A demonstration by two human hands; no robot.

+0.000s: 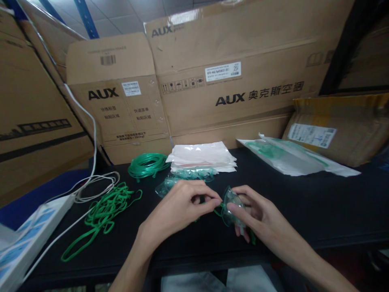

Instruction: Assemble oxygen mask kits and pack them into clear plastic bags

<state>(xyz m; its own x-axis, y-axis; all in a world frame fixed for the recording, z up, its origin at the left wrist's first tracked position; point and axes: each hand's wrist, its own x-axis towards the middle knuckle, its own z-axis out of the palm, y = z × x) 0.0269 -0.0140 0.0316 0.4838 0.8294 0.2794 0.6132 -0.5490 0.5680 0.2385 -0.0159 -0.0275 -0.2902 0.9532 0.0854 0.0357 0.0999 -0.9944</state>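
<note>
My right hand [253, 213] is wrapped round a clear green plastic mask [230, 202], thumb pressed on its front. My left hand [182, 205] pinches a green elastic strap [218, 211] at the mask's left side, fingertips closed. Both hands hover just above the black table [319, 207], near its front edge. More clear masks [170, 182] lie just behind my left hand.
A pile of loose green elastic straps [103, 215] and a coil of green tubing [148, 164] lie to the left. A stack of clear bags [202, 158] and a packaged mask [285, 156] sit behind. Cardboard boxes [225, 73] wall the back. A white power strip [33, 231] and cable sit at far left.
</note>
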